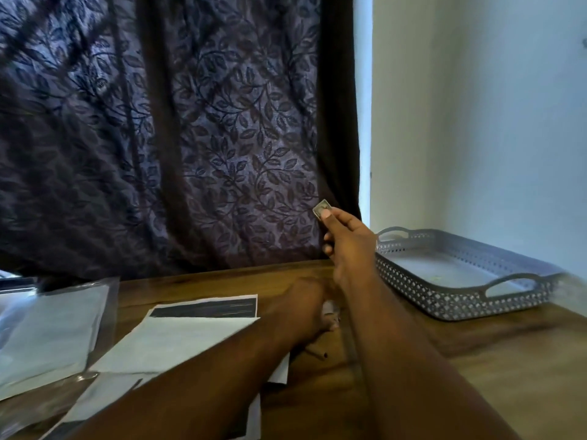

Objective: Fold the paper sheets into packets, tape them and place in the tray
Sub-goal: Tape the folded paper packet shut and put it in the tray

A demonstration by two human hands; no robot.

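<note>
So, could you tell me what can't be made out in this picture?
In the head view:
- small piece pinched by the right hand: too small to identify.
- Whatever the left hand covers: hidden by that hand.
- paper sheets: partly under the left forearm, cut by the bottom edge.

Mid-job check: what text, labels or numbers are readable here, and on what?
None is readable.
Paper sheet: pale streaks in its black band, too blurred to read.
Small piece pinched by the right hand: marks too small to read.
Tray: no lettering shows.
</note>
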